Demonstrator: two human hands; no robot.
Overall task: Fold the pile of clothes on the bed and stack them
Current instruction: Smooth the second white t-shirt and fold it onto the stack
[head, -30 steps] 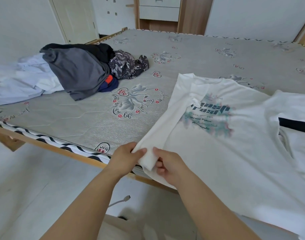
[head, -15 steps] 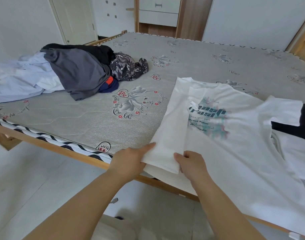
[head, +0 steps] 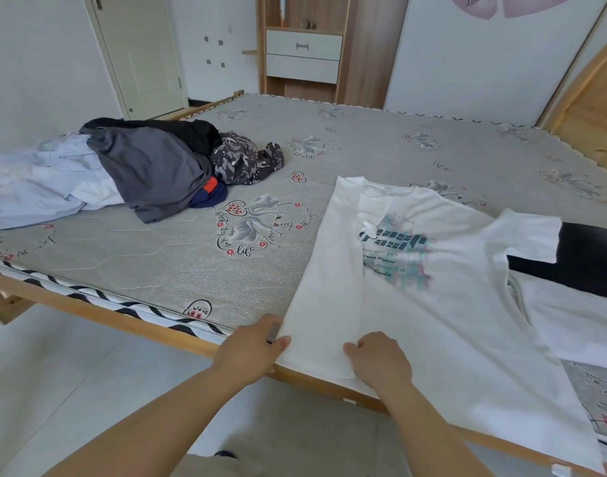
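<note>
— Bedroom, bare patterned mattress [head: 381,142] on a wooden frame. Hands?

— Left hand [head: 252,346] pinching the near-left hem corner of the white T-shirt [head: 443,325], thumb on top. Right hand [head: 377,363] pressing the folded-in left panel flat, fingers loosely curled on the cloth; grip not determinable.

— Position of shirt?

— Spread at near edge of mattress, print up, one side folded inward, right sleeve still out.

— Progress?

— Early, by judgement. First fold only. Unfolded pile [head: 129,170] far left, well apart. White and black garments [head: 584,287] at right, partly under the shirt; folded or not, unclear.
</note>
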